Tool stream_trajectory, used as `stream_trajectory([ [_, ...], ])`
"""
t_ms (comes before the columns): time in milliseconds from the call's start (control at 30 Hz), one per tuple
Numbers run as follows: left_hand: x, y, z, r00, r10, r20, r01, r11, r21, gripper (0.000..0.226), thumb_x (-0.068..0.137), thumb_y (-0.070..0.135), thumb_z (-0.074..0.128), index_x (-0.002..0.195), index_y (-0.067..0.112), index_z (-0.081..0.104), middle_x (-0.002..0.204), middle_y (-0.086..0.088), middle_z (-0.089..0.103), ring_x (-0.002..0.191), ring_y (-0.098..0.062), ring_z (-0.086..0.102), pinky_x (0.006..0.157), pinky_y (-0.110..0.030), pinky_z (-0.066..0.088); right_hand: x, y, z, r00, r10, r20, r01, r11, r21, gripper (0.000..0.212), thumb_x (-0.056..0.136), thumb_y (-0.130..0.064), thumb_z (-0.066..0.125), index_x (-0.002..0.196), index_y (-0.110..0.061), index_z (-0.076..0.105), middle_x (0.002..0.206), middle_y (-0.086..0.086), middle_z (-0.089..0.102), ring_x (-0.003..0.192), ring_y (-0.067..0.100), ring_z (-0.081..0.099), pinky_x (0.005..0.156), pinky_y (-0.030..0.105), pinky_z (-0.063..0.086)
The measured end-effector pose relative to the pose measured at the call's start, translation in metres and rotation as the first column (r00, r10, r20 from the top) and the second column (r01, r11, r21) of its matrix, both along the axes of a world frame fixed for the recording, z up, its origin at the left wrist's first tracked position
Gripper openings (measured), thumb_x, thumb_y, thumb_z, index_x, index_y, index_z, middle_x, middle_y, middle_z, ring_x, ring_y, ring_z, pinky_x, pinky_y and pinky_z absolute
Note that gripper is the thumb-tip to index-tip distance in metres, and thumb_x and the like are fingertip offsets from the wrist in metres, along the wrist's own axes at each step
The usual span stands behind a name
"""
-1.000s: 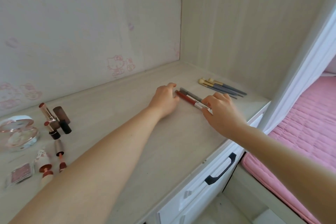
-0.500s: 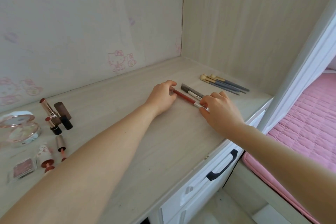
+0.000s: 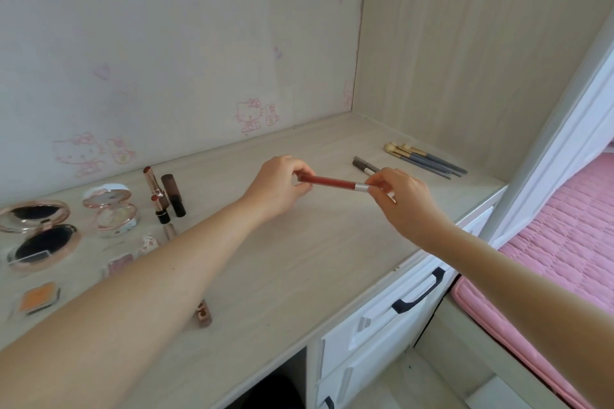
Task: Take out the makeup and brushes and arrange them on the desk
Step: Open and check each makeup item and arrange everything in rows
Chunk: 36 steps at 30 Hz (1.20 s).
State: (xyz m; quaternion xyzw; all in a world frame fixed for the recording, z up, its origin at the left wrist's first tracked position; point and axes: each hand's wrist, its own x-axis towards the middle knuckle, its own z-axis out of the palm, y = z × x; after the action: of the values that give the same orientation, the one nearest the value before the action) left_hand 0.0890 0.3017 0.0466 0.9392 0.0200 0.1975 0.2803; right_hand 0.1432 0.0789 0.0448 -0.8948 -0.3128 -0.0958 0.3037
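The desk [image 3: 299, 262] is the biggest thing, a pale wooden surface that ends in a corner at the back right. Above its middle, a little toward the back edge, the left hand [image 3: 279, 186] and the right hand [image 3: 403, 201] hold one red lip pencil [image 3: 332, 182] between them, and it seems lifted off the surface. The left fingertips pinch its red end and the right fingertips pinch its silver end.

Near the left edge lie two open compacts, a dark compact [image 3: 36, 236] and a pink compact [image 3: 111, 209]. A row of brushes [image 3: 425, 161] lies close to the back right corner. Some lipsticks [image 3: 162, 192] are just right of the pink compact. Two grey pencils [image 3: 365, 168] lie side by side between the brushes and the hands. A small orange pan [image 3: 40, 300] sits toward the front left.

I judge the task to be nearly finished, because most items are already grouped by kind. The red pencil is not yet put down, and probably belongs beside the grey ones. No bag is visible, so I cannot tell if more items are waiting.
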Motion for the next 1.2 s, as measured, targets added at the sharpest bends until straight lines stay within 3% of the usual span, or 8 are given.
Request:
stream_trajectory([
  [167,-0.051,0.017,0.011,0.999,-0.007,0.031,0.008,0.999,-0.034,0.013,0.085,0.018,0.068,0.098,0.020,0.071,0.093,0.011,0.068,0.092,-0.005,0.059,0.088,-0.023,0.045,-0.029,0.021,0.015,0.996,0.045,-0.083,-0.035,0.993,0.116,0.016,0.096,-0.020,0.051,0.104,-0.020,0.064,0.085,-0.004,0.067,0.083,0.015,0.062,0.058,0.013,0.040],
  [333,-0.108,0.030,0.020,0.997,0.022,0.075,-0.018,0.999,-0.048,0.016,0.085,0.016,0.068,0.100,0.019,0.069,0.094,0.010,0.068,0.090,-0.004,0.060,0.088,-0.022,0.046,-0.063,0.047,0.025,0.982,0.111,-0.154,-0.079,0.976,0.202,0.015,0.095,-0.019,0.051,0.095,-0.028,0.063,0.081,-0.010,0.066,0.073,0.005,0.056,0.053,0.007,0.038],
  [500,-0.166,0.053,0.022,0.995,0.073,0.064,-0.071,0.997,-0.031,0.013,0.086,0.018,0.068,0.097,0.024,0.068,0.090,0.014,0.065,0.092,-0.001,0.056,0.081,-0.010,0.038,-0.099,0.074,0.030,0.950,0.221,-0.219,-0.176,0.962,0.211,0.018,0.096,-0.020,0.048,0.097,-0.025,0.065,0.081,-0.010,0.066,0.058,-0.001,0.049,0.051,0.011,0.036],
  [633,-0.211,0.069,0.022,0.991,0.117,0.069,-0.117,0.993,0.000,0.014,0.086,0.016,0.069,0.098,0.024,0.069,0.088,0.016,0.064,0.091,0.000,0.055,0.078,-0.009,0.037,-0.129,0.097,0.032,0.930,0.291,-0.226,-0.249,0.948,0.197,0.019,0.097,-0.020,0.048,0.098,-0.023,0.066,0.080,-0.010,0.066,0.054,0.000,0.045,0.049,0.011,0.036],
  [833,-0.272,0.090,0.011,0.979,0.188,0.081,-0.193,0.979,0.058,0.015,0.086,0.020,0.068,0.098,0.028,0.068,0.085,0.020,0.060,0.088,-0.001,0.054,0.077,-0.010,0.038,-0.171,0.131,0.029,0.887,0.370,-0.275,-0.335,0.927,0.169,0.020,0.097,-0.021,0.047,0.100,-0.024,0.066,0.081,-0.010,0.066,0.065,0.008,0.052,0.053,0.013,0.038],
  [933,-0.294,0.096,0.003,0.971,0.230,0.061,-0.235,0.968,0.093,0.016,0.085,0.020,0.069,0.101,0.025,0.068,0.086,0.016,0.061,0.087,-0.002,0.054,0.078,-0.011,0.039,-0.189,0.147,0.022,0.851,0.401,-0.339,-0.349,0.914,0.205,0.020,0.096,-0.020,0.048,0.098,-0.022,0.068,0.082,-0.008,0.068,0.081,0.011,0.063,0.069,0.020,0.048],
  [1067,-0.312,0.097,-0.007,0.966,0.252,0.049,-0.256,0.959,0.119,0.015,0.086,0.023,0.068,0.101,0.025,0.068,0.087,0.015,0.060,0.088,-0.002,0.052,0.078,-0.021,0.045,-0.214,0.166,0.013,0.778,0.461,-0.427,-0.372,0.885,0.278,0.018,0.094,-0.017,0.050,0.090,-0.022,0.067,0.071,-0.009,0.065,0.062,0.011,0.055,0.062,0.026,0.045],
  [1200,-0.323,0.096,-0.014,0.953,0.292,0.082,-0.303,0.936,0.180,0.013,0.086,0.027,0.067,0.098,0.024,0.067,0.087,0.015,0.058,0.086,-0.001,0.049,0.073,-0.021,0.044,-0.231,0.179,0.006,0.759,0.489,-0.429,-0.409,0.872,0.269,0.017,0.095,-0.019,0.051,0.088,-0.026,0.065,0.076,-0.008,0.067,0.080,0.024,0.063,0.073,0.036,0.051],
])
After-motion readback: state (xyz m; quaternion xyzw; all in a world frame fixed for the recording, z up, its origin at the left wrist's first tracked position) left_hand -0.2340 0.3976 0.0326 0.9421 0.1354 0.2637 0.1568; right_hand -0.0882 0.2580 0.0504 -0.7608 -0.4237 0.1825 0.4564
